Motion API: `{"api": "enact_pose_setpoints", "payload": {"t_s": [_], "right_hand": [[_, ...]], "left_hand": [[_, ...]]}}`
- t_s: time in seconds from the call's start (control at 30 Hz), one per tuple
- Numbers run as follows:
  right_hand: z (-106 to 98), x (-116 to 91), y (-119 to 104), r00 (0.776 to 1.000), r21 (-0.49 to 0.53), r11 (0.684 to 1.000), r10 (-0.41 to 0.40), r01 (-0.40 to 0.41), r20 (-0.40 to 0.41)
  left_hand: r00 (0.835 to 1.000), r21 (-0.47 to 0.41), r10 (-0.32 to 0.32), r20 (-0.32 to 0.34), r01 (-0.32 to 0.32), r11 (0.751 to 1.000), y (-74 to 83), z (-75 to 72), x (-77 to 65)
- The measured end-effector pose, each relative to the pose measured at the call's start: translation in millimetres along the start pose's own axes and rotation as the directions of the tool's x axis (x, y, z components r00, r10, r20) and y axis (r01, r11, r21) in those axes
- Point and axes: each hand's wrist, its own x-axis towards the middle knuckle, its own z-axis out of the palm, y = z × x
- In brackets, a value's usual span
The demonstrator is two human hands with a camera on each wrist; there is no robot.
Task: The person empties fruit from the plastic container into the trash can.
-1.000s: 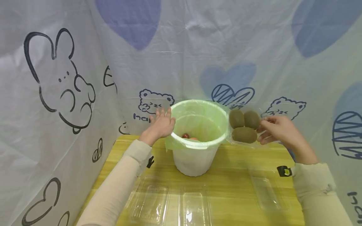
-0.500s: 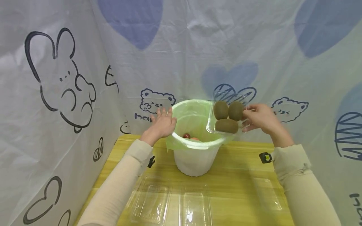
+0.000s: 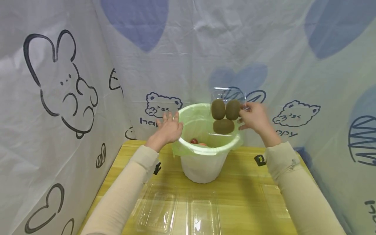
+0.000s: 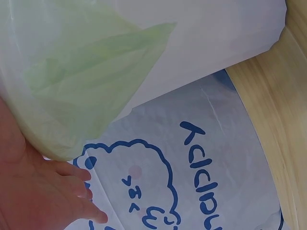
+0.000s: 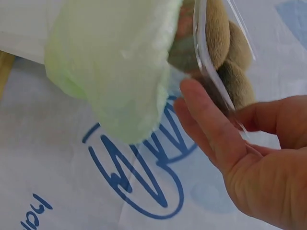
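A white bucket (image 3: 202, 168) lined with a pale green bag (image 3: 195, 125) stands on the table. My left hand (image 3: 168, 130) rests on its left rim with straight fingers; the left wrist view shows that hand (image 4: 48, 189) beside the bag's overhang. Over the bucket's right side, my right hand (image 3: 255, 117) pinches the edge of a clear plastic tray (image 3: 218, 94). Three brown kiwis (image 3: 224, 126) lie in the tray, which is tilted up. In the right wrist view, thumb and fingers meet at the tray's edge, near the kiwis (image 5: 218, 33).
A dark red round fruit (image 3: 194, 141) and an orange one (image 3: 202, 144) show inside the bucket. Clear plastic containers lie on the wooden table: one at front left (image 3: 155, 209), another at front middle (image 3: 203, 212), a third (image 3: 276, 200) partly behind my right sleeve. Printed sheets (image 3: 188, 71) wall the table.
My right hand has carried the tray of kiwis leftward and slightly up, from beside the bucket to above its opening, tilting it. The left hand has stayed on the rim.
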Motion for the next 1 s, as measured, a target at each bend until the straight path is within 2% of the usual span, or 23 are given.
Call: {"api": "enact_pose_setpoints", "payload": {"t_s": [0.17, 0.33, 0.67, 0.9, 1.0], "right_hand": [[12.8, 4.9, 3.7, 0.991, -0.046, 0.996, -0.077, 0.073, -0.109], [24.7, 10.1, 5.2, 0.961, -0.099, 0.985, -0.159, 0.139, -0.227], [47.5, 15.9, 6.4, 0.878, -0.247, 0.941, -0.313, 0.233, -0.362], [59.0, 20.7, 12.5, 0.799, -0.266, 0.907, -0.416, 0.327, -0.435], [62.0, 21.6, 12.9, 0.779, -0.254, 0.899, -0.436, 0.356, -0.450]], "left_hand": [[1.000, -0.005, -0.003, 0.001, 0.003, 1.000, 0.1, -0.3, -1.1], [1.000, 0.000, -0.007, -0.002, 0.007, 1.000, -0.2, -0.4, -1.0], [1.000, -0.014, -0.009, 0.006, 0.009, 1.000, -0.4, -0.9, -0.1], [1.000, -0.030, -0.001, 0.007, 0.001, 1.000, 0.0, -1.6, -0.7], [1.000, -0.022, -0.001, 0.004, 0.001, 1.000, -0.4, -2.7, -0.8]]}}
